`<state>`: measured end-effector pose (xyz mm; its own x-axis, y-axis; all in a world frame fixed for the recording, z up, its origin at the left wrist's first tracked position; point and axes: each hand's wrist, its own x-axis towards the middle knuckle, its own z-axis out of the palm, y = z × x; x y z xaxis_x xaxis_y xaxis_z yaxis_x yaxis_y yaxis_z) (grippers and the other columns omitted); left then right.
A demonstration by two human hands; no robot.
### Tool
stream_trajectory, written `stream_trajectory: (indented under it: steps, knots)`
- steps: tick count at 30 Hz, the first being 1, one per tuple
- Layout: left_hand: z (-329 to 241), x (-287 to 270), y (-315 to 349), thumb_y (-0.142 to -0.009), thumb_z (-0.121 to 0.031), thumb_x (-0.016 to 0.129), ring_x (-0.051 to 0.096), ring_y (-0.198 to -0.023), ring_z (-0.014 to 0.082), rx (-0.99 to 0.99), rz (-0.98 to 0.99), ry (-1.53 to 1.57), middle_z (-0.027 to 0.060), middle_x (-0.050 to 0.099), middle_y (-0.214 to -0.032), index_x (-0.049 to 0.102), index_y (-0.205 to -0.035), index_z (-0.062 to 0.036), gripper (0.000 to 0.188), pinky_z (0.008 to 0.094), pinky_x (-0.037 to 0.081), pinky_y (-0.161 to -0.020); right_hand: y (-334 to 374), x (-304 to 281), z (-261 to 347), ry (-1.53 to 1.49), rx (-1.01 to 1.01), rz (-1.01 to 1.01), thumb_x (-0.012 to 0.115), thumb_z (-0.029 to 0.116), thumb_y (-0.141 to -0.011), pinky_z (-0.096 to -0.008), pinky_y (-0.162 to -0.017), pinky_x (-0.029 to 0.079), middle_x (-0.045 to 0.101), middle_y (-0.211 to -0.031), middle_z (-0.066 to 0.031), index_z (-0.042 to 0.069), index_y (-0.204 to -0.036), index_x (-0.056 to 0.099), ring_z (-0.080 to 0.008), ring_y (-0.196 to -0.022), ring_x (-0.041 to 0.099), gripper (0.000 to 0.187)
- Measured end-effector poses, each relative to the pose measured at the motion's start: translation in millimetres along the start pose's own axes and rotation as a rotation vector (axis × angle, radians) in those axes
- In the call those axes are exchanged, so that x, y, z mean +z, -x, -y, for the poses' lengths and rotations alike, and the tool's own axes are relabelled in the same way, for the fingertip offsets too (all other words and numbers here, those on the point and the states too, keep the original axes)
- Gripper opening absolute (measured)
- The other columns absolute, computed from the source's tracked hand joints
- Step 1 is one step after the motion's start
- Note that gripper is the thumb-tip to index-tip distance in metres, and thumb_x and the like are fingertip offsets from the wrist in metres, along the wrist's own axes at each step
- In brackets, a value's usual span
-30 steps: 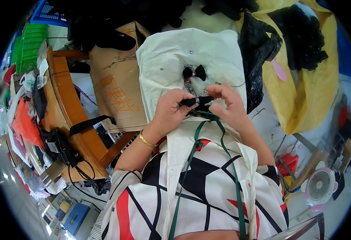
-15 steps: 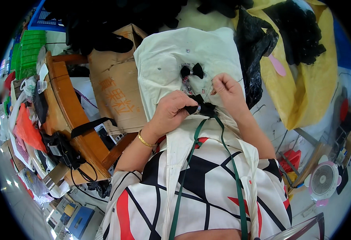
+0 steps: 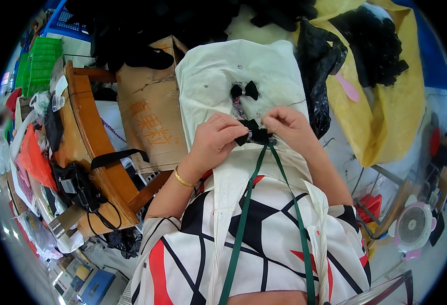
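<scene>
On my lap lies a white cloth-covered pad [image 3: 203, 81]. My left hand [image 3: 217, 138] pinches the left end of a black fabric bow [image 3: 254, 133] at the pad's near part. Close by the bow's right side, my right hand [image 3: 286, 125] has its thumb and finger pressed together; anything between them is too small to make out. A second small black bow [image 3: 252, 91] rests farther up the pad, beside a patch of tiny shiny bits [image 3: 237, 104]. Green apron strings [image 3: 243, 213] run down from below the held bow.
A cardboard box [image 3: 149, 112] and a wooden chair [image 3: 88, 142] with a black bag [image 3: 78, 185] stand to the left. At right are a black plastic bag [image 3: 312, 76] and a yellow sack [image 3: 381, 117] of black pieces. A fan [image 3: 413, 227] sits lower right.
My right hand has come down and left to the held bow, its fingers now beside it. My left hand keeps its pinch on the bow, and the view has shifted slightly.
</scene>
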<state>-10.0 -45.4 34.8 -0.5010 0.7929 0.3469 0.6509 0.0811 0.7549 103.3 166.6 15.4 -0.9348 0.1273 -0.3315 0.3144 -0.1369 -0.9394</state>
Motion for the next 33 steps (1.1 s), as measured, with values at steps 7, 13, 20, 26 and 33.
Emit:
stream_trajectory:
  steps: [7, 13, 20, 26, 33]
  knots:
    - [-5, 5, 7, -0.058, 0.012, 0.066, 0.065, -0.086, 0.0288, 0.133, -0.008, -0.039, 0.0066, 0.069, -0.094, 0.071, -0.096, -0.0066, 0.043, 0.0362, 0.055, -0.074, 9, 21, 2, 0.217, -0.209, -0.061, 0.064, 0.018, -0.097, -0.0247, -0.063, 0.042, 0.054, -0.079, -0.0009, -0.001, -0.089, 0.061, -0.0084, -0.071, 0.049, 0.021]
    - [-8, 5, 9, -0.059, 0.009, 0.071, 0.066, -0.082, 0.0263, 0.123, -0.091, -0.060, 0.0054, 0.070, -0.088, 0.071, -0.092, -0.0075, 0.037, 0.0335, 0.055, -0.067, 0, -11, 3, 0.211, -0.173, -0.353, 0.056, 0.021, -0.101, -0.0322, -0.065, 0.045, 0.056, -0.079, -0.0090, -0.001, -0.084, 0.058, -0.0209, -0.068, 0.053, 0.028]
    - [-12, 5, 9, -0.059, 0.011, 0.068, 0.066, -0.083, 0.0276, 0.137, -0.086, -0.068, 0.0064, 0.070, -0.091, 0.069, -0.095, -0.0070, 0.041, 0.0345, 0.054, -0.069, 14, -21, 19, 0.558, -0.354, -0.308, 0.064, 0.019, -0.095, -0.0331, -0.069, 0.047, 0.061, -0.084, -0.0109, 0.000, -0.093, 0.065, -0.0241, -0.076, 0.059, 0.019]
    - [-10, 11, 19, -0.075, 0.011, 0.068, 0.062, -0.080, 0.0185, -0.161, -0.118, 0.171, 0.0060, 0.066, -0.090, 0.067, -0.097, -0.0042, 0.027, 0.0282, 0.050, -0.074, 28, 4, 30, 0.434, -0.373, -0.181, 0.066, 0.005, -0.090, -0.0251, -0.075, 0.046, 0.061, -0.085, -0.0056, -0.001, -0.098, 0.067, -0.0136, -0.079, 0.058, 0.010]
    - [-3, 24, 29, -0.087, 0.003, 0.069, 0.056, -0.080, 0.0073, -0.474, -0.131, 0.500, 0.0002, 0.063, -0.089, 0.064, -0.099, -0.0021, 0.014, 0.0230, 0.047, -0.072, 31, -7, 13, 0.279, -0.274, -0.250, 0.062, 0.007, -0.095, -0.0235, -0.075, 0.046, 0.063, -0.088, -0.0021, -0.002, -0.097, 0.068, -0.0089, -0.078, 0.057, 0.011]
